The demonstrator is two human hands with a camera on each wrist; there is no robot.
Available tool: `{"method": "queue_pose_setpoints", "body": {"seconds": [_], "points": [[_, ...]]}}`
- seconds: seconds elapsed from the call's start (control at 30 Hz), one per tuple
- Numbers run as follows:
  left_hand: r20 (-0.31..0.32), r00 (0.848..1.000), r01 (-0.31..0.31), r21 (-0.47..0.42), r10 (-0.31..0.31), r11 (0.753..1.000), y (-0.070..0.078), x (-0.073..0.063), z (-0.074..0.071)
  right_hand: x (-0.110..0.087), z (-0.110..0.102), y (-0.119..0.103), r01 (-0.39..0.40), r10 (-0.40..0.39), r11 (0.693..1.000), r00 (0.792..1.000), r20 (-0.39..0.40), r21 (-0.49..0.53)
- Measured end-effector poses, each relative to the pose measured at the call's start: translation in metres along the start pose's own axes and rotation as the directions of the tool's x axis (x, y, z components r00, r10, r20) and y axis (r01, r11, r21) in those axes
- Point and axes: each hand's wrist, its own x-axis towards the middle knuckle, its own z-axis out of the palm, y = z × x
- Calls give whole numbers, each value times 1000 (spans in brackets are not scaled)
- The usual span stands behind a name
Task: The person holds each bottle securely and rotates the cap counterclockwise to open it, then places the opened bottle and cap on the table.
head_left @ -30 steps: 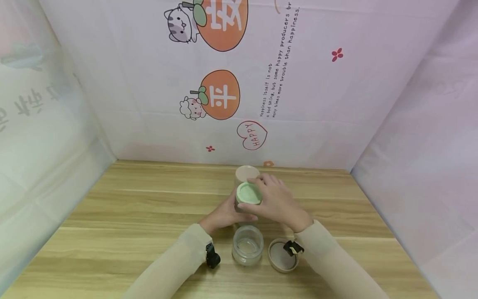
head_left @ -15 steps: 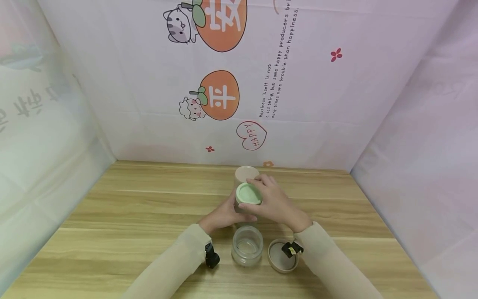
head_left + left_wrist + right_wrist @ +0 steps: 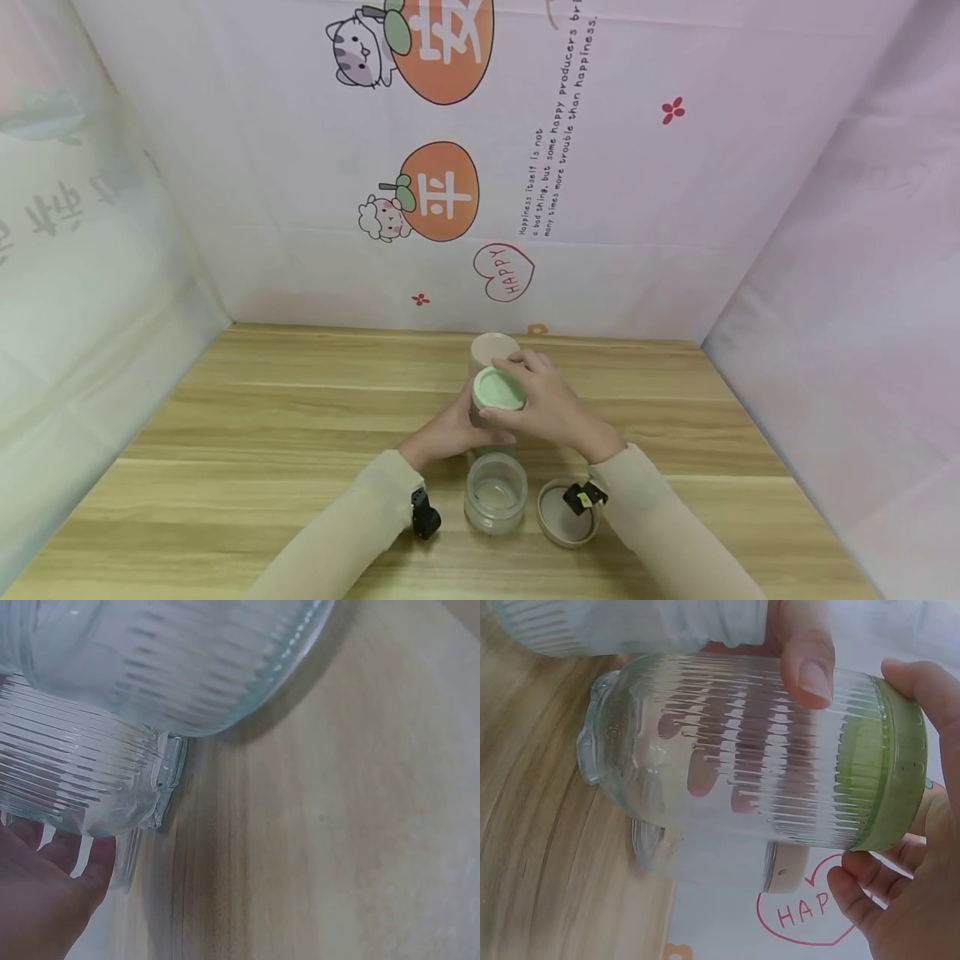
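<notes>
My left grip (image 3: 453,427) curls round the ribbed glass jar (image 3: 727,761), and my right grip (image 3: 558,408) pinches its green lid (image 3: 500,389). The jar stands on the counter (image 3: 300,400), long axis upright, lid end up, between a nearer open jar (image 3: 495,510) and a farther beige-lidded jar (image 3: 493,347).

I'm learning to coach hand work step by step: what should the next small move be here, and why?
Probably a gentle twist of the green lid by the right hand's grip, to loosen it: that grip holds the lid's rim while the left hand's grip holds the green-lidded jar, and the open jar nearest the person has a beige lid beside it.
</notes>
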Motion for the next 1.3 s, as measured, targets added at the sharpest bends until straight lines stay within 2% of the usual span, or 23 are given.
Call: {"method": "queue_pose_setpoints", "body": {"seconds": [0.63,0.87,0.97,1.1,1.3], "points": [[13,1000,-14,7,14,1000,0,0,-1,2,-2,2,-5,4,1000,1000,20,18],[17,1000,-23,19,23,1000,1,-1,-1,2,-3,7,48,-49,998,999,13,43],[29,999,-40,6,40,999,2,-1,-2,3,-4,10,46,-50,996,998,47,77],[40,998,-50,9,49,999,3,-2,-3,4,-8,11,-3,-14,991,992,128,134],[32,999,-44,38,43,998,4,-2,-3,7,-15,8,-15,-17,991,972,236,135]]}}
